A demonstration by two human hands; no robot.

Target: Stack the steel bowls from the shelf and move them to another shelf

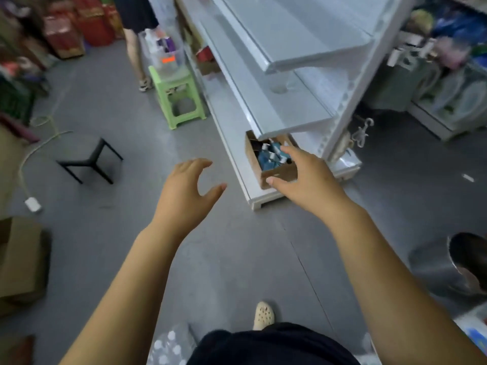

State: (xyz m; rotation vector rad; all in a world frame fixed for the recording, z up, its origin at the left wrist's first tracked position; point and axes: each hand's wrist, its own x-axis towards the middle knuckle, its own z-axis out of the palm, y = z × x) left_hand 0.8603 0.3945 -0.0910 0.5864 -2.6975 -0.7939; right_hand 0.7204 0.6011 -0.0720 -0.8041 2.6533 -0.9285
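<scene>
Reaching forward, both hands spread wide and bare, left hand [184, 191], right hand [311, 180], white shelf [290, 111] (blurred).

Grey floor [110, 233], white shelving [290, 111]

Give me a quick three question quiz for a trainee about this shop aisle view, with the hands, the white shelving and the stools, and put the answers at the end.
1. True or false: both hands are empty.
2. Which item stands nearer the white shelving unit: A) the green stool, or B) the black stool?
3. What sits on the bottom shelf, in line with the right hand?

Key
1. True. The left hand and the right hand are open in the air, holding nothing.
2. A. The green stool stands right beside the shelving; the black one is out on the floor.
3. An open cardboard box of small blue and white items.
</scene>
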